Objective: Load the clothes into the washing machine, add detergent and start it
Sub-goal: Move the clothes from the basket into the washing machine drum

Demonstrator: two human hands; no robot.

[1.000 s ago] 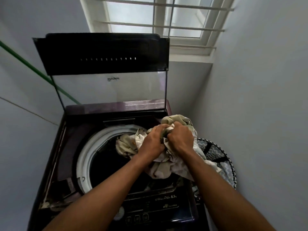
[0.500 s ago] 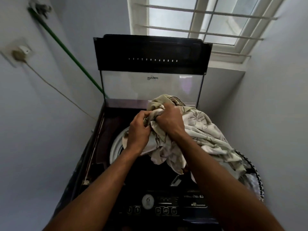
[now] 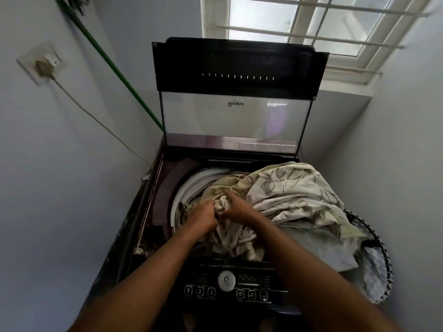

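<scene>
A dark top-loading washing machine (image 3: 153,212) stands with its glass lid (image 3: 235,116) raised. A large cream cloth with a leaf print (image 3: 294,195) lies bunched over the drum opening and spills right, down into the laundry basket (image 3: 381,271). My left hand (image 3: 202,215) and my right hand (image 3: 236,208) grip the bunched cloth side by side over the white drum rim (image 3: 191,185). Most of the drum is hidden by the cloth. The control panel (image 3: 225,287) with its round dial lies below my forearms.
Walls stand close on both sides. A socket with a plug and cord (image 3: 44,65) sits on the left wall, beside a green pipe (image 3: 115,68) running down behind the machine. A barred window (image 3: 309,22) is above.
Both hands have lowered the bunched cloth from above the lid hinge down onto the drum opening. More of the cloth has come out of the basket and spread over the machine's right side.
</scene>
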